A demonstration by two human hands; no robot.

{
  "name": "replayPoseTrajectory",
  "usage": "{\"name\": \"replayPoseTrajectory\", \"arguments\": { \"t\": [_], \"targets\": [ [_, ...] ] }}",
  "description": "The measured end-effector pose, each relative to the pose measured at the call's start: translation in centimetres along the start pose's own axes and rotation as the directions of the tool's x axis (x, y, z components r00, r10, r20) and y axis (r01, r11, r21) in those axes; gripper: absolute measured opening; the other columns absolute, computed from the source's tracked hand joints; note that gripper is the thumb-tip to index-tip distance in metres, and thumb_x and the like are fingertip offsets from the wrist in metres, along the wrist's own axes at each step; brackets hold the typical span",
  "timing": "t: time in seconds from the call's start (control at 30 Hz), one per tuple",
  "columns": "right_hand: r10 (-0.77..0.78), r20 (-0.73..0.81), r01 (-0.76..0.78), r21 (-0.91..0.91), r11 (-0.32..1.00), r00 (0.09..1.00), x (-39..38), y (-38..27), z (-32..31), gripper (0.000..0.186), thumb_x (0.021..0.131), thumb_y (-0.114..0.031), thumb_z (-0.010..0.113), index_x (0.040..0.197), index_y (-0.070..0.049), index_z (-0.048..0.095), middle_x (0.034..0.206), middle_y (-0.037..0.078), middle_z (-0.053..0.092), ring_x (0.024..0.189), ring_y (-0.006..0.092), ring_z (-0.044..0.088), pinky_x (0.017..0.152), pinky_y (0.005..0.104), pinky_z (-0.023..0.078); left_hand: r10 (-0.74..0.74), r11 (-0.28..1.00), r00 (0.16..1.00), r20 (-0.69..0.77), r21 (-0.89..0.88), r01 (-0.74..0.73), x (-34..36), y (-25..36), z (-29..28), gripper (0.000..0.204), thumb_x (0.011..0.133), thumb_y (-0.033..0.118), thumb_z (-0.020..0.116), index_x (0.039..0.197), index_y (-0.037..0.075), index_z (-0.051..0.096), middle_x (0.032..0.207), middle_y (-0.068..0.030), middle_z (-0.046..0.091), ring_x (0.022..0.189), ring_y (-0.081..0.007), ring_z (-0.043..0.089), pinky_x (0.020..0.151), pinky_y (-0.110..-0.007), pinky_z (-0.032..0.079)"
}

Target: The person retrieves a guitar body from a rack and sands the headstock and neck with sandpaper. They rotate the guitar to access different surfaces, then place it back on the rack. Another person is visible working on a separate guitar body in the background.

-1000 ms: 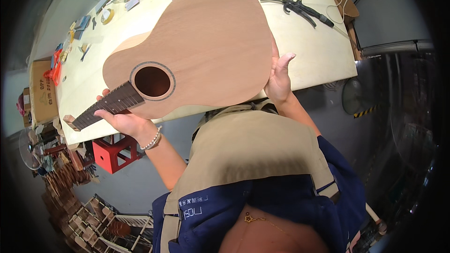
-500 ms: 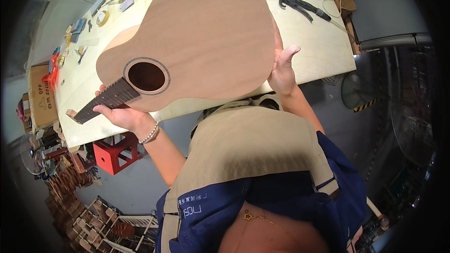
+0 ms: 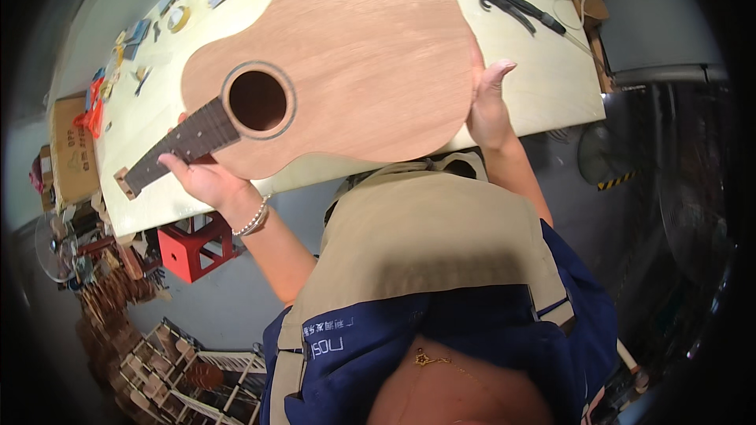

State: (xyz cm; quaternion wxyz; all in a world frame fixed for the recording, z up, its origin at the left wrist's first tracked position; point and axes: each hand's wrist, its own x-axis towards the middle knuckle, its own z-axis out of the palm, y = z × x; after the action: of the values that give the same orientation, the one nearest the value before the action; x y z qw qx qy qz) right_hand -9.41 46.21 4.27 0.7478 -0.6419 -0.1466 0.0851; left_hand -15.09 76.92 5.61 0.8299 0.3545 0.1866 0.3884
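Observation:
An unfinished wooden guitar (image 3: 370,63) without strings is held over the workbench, its top facing up and its neck pointing to the lower left. Wrapped around the dark fretted neck is my left hand (image 3: 206,179), its thumb on the fingerboard and fingertips showing at the far side. My right hand (image 3: 490,110) supports the right edge of the body, thumb raised; its other fingers are hidden under the guitar. The round soundhole (image 3: 257,101) has a dark ring around it. The headstock stub is short and pale at its end.
A black air blow gun (image 3: 520,9) lies at the right of the pale workbench (image 3: 543,83). Tape rolls (image 3: 179,19), blocks and small tools line the far left edge. Below the bench stand a red stool (image 3: 193,248) and a wooden rack (image 3: 189,370). A cardboard box (image 3: 73,145) is at left.
The guitar has tilted in my hands, its body shifting slightly right and its soundhole moving up and right. Both hands keep their hold.

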Motion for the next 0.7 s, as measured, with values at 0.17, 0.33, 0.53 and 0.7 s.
{"name": "replayPoseTrajectory", "arguments": {
  "t": [0.17,0.33,0.53,0.7],
  "targets": [
    [0.168,-0.107,-0.149,0.162,0.975,0.98,-0.3,0.9,-0.8,0.075,0.093,-0.058,0.019,0.141,-0.001,0.023,0.139,0.013,0.036,0.127,0.0209,0.035,0.105,0.0321,0.027,0.033,0.997,0.999,0.037,0.062,-0.036,-1.1,0.6,2.2,0.047,0.093,0.03,0.029,0.121,-0.005,0.042,0.122,-0.03,0.048,0.115,-0.0359,0.047,0.103,-0.049,0.033],
    [0.459,-0.09,-0.414,0.305,0.857,0.884,-0.3,2.3,-4.2,0.053,0.094,-0.038,0.036,0.128,0.003,0.044,0.126,0.011,0.05,0.114,0.0181,0.046,0.098,0.0283,0.033,0.016,0.975,0.969,0.246,0.213,-0.07,-1.0,1.1,1.1,0.055,0.095,0.043,0.039,0.121,-0.005,0.042,0.115,-0.0255,0.055,0.106,-0.0279,0.056,0.094,-0.038,0.044],
    [0.615,0.126,-0.61,0.381,0.695,0.779,-1.4,4.5,-5.1,0.056,0.094,-0.046,0.033,0.114,0.001,0.055,0.109,0.01,0.06,0.097,0.0164,0.055,0.086,0.029,0.041,0.102,0.934,0.972,0.212,0.317,-0.167,-2.3,1.5,0.8,0.053,0.085,0.044,0.058,0.109,-0.002,0.045,0.094,-0.0173,0.061,0.092,-0.0245,0.062,0.079,-0.034,0.053],
    [0.678,0.105,-0.659,0.382,0.648,0.727,-2.1,6.1,-5.7,0.058,0.094,-0.048,0.031,0.113,0.001,0.056,0.107,0.011,0.062,0.097,0.0179,0.056,0.086,0.0297,0.042,0.19,0.911,0.97,0.151,0.341,-0.231,-2.9,1.1,1.4,0.054,0.082,0.045,0.061,0.105,-0.001,0.045,0.093,-0.017,0.06,0.088,-0.0234,0.063,0.077,-0.034,0.054]
  ]
}}
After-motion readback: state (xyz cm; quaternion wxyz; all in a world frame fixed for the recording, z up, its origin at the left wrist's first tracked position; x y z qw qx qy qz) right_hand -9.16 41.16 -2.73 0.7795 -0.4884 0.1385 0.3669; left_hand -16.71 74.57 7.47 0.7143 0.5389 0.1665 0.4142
